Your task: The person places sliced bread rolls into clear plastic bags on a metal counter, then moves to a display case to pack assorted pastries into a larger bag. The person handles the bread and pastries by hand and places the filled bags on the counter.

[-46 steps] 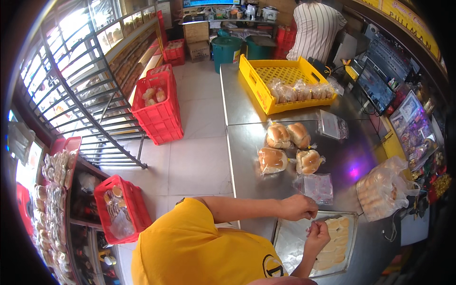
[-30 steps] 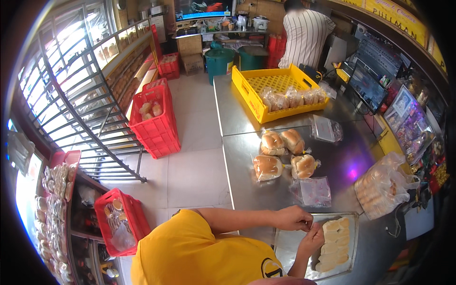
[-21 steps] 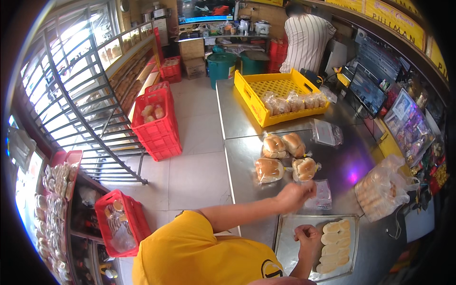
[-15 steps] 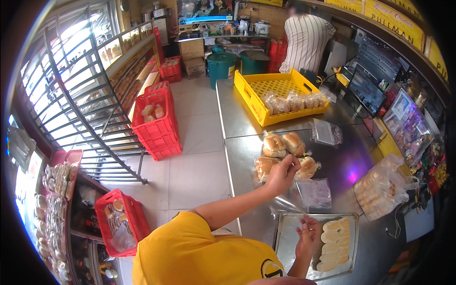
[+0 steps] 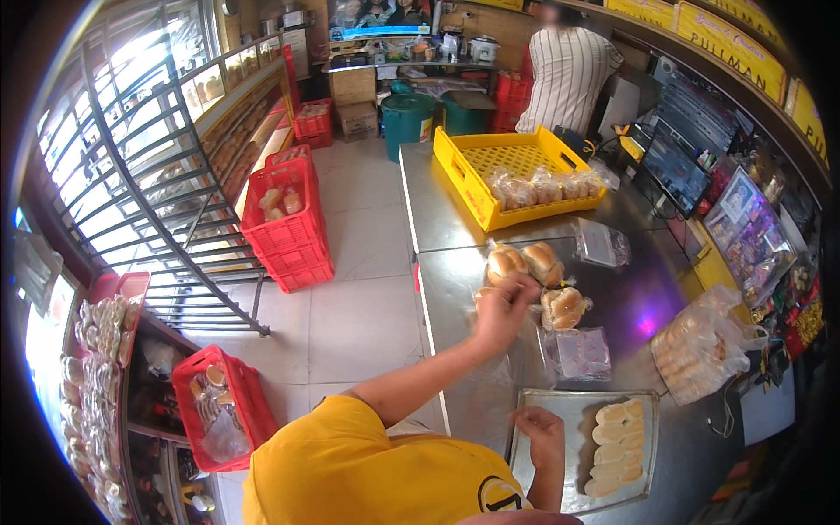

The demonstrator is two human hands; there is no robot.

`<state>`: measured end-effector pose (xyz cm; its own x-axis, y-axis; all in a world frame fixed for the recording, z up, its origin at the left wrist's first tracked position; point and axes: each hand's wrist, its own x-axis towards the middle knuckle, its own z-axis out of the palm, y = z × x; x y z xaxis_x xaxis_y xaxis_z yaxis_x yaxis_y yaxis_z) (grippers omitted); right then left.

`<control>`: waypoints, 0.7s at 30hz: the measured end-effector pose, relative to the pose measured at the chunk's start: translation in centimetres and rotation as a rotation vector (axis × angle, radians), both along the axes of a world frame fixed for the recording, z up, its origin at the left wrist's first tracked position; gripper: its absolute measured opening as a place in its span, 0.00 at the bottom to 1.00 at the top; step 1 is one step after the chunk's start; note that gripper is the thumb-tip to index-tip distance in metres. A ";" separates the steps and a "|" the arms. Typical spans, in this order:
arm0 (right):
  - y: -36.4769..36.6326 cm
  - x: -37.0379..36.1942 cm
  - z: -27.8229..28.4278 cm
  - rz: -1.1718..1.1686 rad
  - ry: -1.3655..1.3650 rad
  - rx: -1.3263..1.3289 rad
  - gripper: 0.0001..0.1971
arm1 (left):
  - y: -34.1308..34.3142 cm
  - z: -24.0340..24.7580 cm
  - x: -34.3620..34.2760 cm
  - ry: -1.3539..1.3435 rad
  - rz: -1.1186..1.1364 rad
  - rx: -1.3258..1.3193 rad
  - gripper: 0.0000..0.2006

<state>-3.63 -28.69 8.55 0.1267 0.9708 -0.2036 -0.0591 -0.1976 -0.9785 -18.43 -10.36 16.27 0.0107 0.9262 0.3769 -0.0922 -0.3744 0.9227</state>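
My left hand [image 5: 503,312] is closed, with fingers pinched, beside bagged bread rolls on the steel table. One bag of rolls [image 5: 566,307] lies to its right. Beyond it are two more, a left one [image 5: 505,262] and a right one [image 5: 543,262]; another is mostly hidden behind the hand. Clear plastic film [image 5: 530,348] shows faintly below the fingers; I cannot tell if they grip it. My right hand [image 5: 540,430], fingers curled together, hovers over the left part of a metal tray [image 5: 560,500]. Pale, flat split rolls [image 5: 617,448] lie in rows on the tray's right side.
A stack of plastic bags [image 5: 581,353] lies beyond the tray, and a large bag of rolls [image 5: 700,344] stands right. Farther off is a yellow crate [image 5: 477,194] with packed bread. Red crates [image 5: 282,227] stand on the floor left. Another person [image 5: 573,79] stands at the back.
My left hand has moved slightly left and nearer me, uncovering more of the right-hand bag of rolls. My right hand has shifted left, away from the split rolls, and its fingers have curled.
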 end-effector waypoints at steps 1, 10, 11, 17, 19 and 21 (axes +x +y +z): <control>-0.2 0.1 -0.3 -0.053 0.124 0.038 0.09 | 0.3 -0.2 -0.8 -0.018 0.033 -0.048 0.02; 0.5 -0.3 -3.3 -0.534 0.545 0.168 0.03 | -0.4 -2.9 -2.9 0.065 -0.116 -0.224 0.13; 0.3 0.5 -3.4 -0.532 0.504 0.179 0.05 | -0.5 -3.1 -3.1 0.050 -0.225 -0.225 0.15; 0.9 1.2 -0.4 -0.864 0.211 0.041 0.12 | -0.6 -4.3 -3.7 0.277 -0.582 -0.006 0.20; 1.1 3.1 -2.3 -0.925 -0.066 0.116 0.12 | -1.9 -2.6 -3.2 0.360 -0.510 0.019 0.17; 0.4 5.1 -1.6 -0.954 -0.102 0.271 0.12 | -2.1 -1.4 -2.6 0.337 -0.245 0.201 0.13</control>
<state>1.45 -28.33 6.94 0.8828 0.4653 0.0652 0.0103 0.1197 -0.9928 -21.02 -12.46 14.87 0.3731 0.7898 0.4869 0.0926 -0.5538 0.8275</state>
